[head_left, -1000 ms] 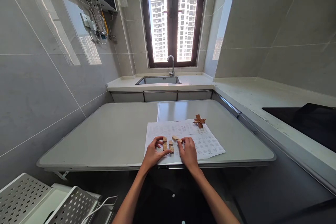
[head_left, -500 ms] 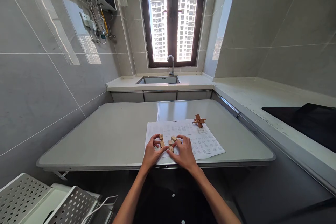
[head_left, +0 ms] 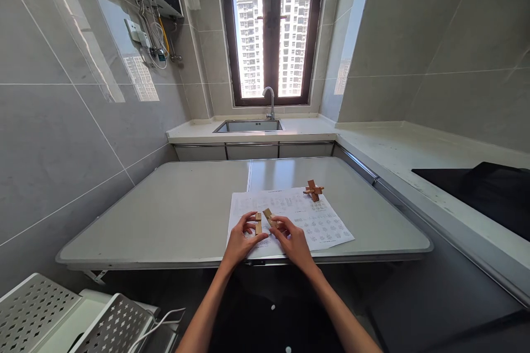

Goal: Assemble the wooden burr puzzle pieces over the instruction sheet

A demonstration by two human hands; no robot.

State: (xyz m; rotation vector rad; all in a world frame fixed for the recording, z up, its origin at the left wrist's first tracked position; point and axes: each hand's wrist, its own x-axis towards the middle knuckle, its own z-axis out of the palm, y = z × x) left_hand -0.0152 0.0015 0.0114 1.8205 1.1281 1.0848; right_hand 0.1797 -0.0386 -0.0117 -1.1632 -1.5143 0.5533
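Head camera shows your left hand [head_left: 240, 241] pinching a wooden block [head_left: 258, 223] whose long axis runs away from you, up the sheet. Your right hand [head_left: 295, 241] grips a second wooden piece [head_left: 269, 216], angled with its far end pointing left. Both sit over the printed sheet [head_left: 327, 226] on the table [head_left: 174, 215]. Farther on, an assembled wooden cross [head_left: 313, 190] rests at the sheet's far corner.

so it's a grey table [head_left: 178, 215] with a printed paper sheet [head_left: 323, 226] lying near its front edge, and a small assembled wooden cross puzzle [head_left: 313, 190] sits on the sheet's far corner
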